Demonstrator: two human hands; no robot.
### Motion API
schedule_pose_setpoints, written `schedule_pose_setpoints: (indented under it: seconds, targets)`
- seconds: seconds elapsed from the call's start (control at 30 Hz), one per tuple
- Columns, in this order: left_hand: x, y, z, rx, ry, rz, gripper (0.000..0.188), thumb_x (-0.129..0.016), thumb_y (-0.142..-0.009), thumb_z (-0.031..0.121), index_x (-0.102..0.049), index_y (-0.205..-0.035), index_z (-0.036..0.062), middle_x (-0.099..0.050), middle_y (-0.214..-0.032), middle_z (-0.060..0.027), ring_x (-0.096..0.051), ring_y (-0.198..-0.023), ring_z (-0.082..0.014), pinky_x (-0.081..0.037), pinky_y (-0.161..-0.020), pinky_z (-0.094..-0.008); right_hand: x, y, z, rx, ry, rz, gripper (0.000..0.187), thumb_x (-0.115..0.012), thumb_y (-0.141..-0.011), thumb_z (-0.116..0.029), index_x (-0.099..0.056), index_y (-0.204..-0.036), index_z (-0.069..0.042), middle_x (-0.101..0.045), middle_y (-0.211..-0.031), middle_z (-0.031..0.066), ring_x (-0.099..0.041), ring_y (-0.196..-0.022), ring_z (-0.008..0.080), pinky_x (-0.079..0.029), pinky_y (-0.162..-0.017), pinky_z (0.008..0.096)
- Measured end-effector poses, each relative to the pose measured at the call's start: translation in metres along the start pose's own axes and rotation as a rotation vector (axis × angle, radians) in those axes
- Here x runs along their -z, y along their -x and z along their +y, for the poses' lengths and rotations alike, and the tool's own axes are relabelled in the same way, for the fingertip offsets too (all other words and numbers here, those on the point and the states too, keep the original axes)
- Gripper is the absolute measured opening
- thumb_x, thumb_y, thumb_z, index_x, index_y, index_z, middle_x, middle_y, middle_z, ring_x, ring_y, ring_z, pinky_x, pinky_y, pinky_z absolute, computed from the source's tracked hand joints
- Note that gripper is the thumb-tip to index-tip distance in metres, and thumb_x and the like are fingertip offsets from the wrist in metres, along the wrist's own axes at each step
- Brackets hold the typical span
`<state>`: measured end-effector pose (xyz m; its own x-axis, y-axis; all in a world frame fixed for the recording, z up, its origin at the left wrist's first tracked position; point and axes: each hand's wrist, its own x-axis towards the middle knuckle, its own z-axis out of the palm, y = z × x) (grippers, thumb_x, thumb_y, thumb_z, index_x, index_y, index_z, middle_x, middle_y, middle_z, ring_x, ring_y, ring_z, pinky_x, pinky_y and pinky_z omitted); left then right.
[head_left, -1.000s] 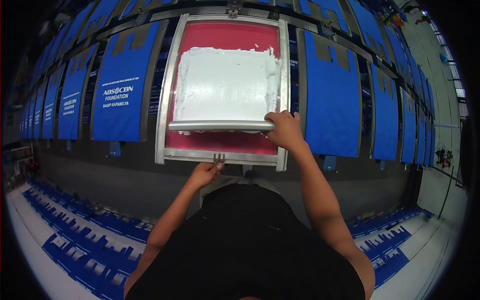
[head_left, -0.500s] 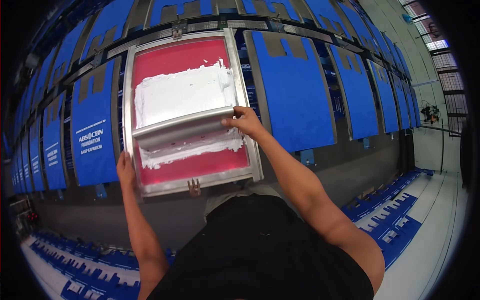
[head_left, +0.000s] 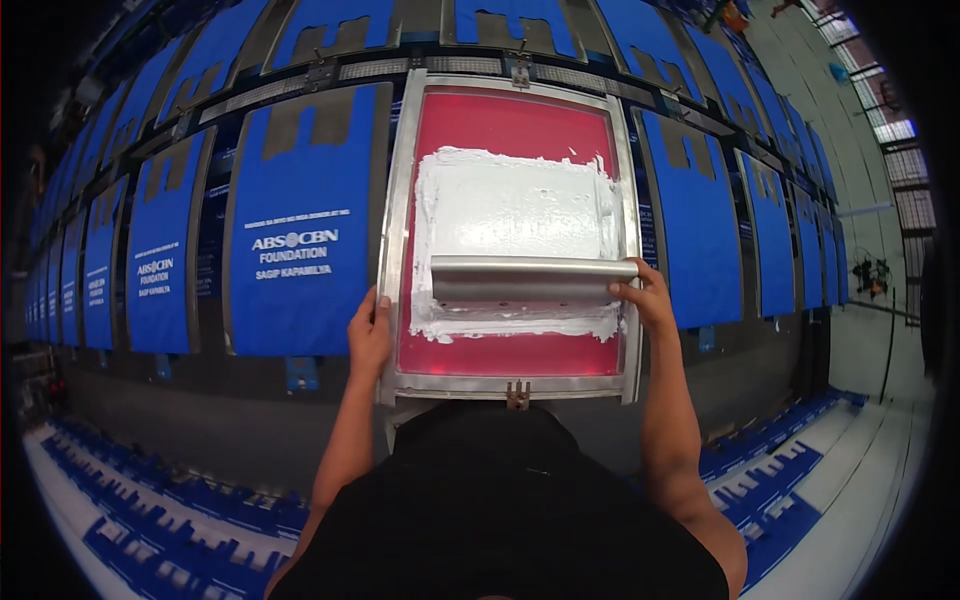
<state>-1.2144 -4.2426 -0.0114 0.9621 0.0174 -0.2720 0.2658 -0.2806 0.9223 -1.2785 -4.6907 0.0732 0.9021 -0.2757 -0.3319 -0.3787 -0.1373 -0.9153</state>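
Note:
An aluminium screen-printing frame (head_left: 392, 300) with red mesh (head_left: 500, 120) lies over one place in the row of blue fabric pieces, right in front of me. White ink (head_left: 515, 200) is spread thick across the middle of the mesh, ridged at its borders. Across its lower part rests a long metal squeegee (head_left: 525, 278), roughly level. My right hand (head_left: 648, 295) grips the squeegee's right end, thumb on the near face. At the frame's left rail, my left hand (head_left: 370, 335) is closed around the edge. What lies beneath the frame is hidden.
Left of the frame lies a blue fabric piece (head_left: 305, 200) with white print on a dark board; more printed pieces follow. To the right are plain blue pieces (head_left: 690, 220). A second row lies beyond a metal rail (head_left: 375, 68). Blue pieces (head_left: 780, 520) also lie behind me at both sides.
The frame has shifted one place to the right along the row, with squeegee and both hands. A freshly visible printed blue piece now lies to its left. The squeegee has gone from slanted to level.

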Motion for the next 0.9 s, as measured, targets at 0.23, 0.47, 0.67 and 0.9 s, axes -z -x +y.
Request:
schedule_pose_setpoints:
  seconds: [0.23, 0.47, 0.67, 0.9]
  targets:
    - [-0.061, 0.018, 0.002, 0.046, -0.002, 0.123, 0.041, -0.053, -0.098, 0.027, -0.056, -0.128, -0.0005, -0.066, -0.114, -0.0171, -0.06, -0.106, -0.0193, -0.045, -0.092, -0.0308, 0.056, -0.044, 0.025, 0.025, 0.036, -0.054, 0.037, -0.08, -0.066, -0.009, -0.067, -0.1, 0.0, -0.062, -0.092, 0.0049, -0.062, -0.086, 0.0164, -0.051, -0.076, 0.0306]
    - [-0.077, 0.007, 0.005, 0.119, -0.073, 0.142, 0.048, -0.054, -0.098, 0.032, -0.053, -0.131, -0.0037, -0.062, -0.121, -0.0173, -0.058, -0.11, -0.0196, -0.042, -0.096, -0.0294, 0.066, -0.067, 0.057, -0.039, 0.068, -0.14, 0.044, -0.08, -0.067, -0.01, -0.066, -0.108, -0.003, -0.063, -0.098, 0.0038, -0.06, -0.094, 0.0173, -0.047, -0.087, 0.0294]
    - [-0.074, 0.0, -0.019, 0.088, 0.01, 0.105, 0.047, -0.053, -0.099, 0.031, -0.054, -0.131, -0.0028, -0.064, -0.119, -0.0142, -0.058, -0.105, -0.017, -0.044, -0.092, -0.0279, 0.058, -0.061, 0.07, 0.055, 0.005, -0.117, 0.046, -0.083, -0.065, -0.016, -0.068, -0.106, 0.0, -0.063, -0.094, 0.0062, -0.06, -0.09, 0.0176, -0.047, -0.082, 0.0309]
    - [-0.074, 0.0, -0.019, 0.085, -0.004, 0.127, 0.047, -0.053, -0.099, 0.031, -0.052, -0.133, -0.001, -0.063, -0.122, -0.0155, -0.058, -0.109, -0.0183, -0.043, -0.095, -0.0288, 0.055, -0.054, 0.072, 0.028, 0.019, -0.107, 0.049, -0.083, -0.065, -0.017, -0.067, -0.109, 0.0, -0.063, -0.093, 0.0068, -0.061, -0.089, 0.0178, -0.048, -0.082, 0.0303]
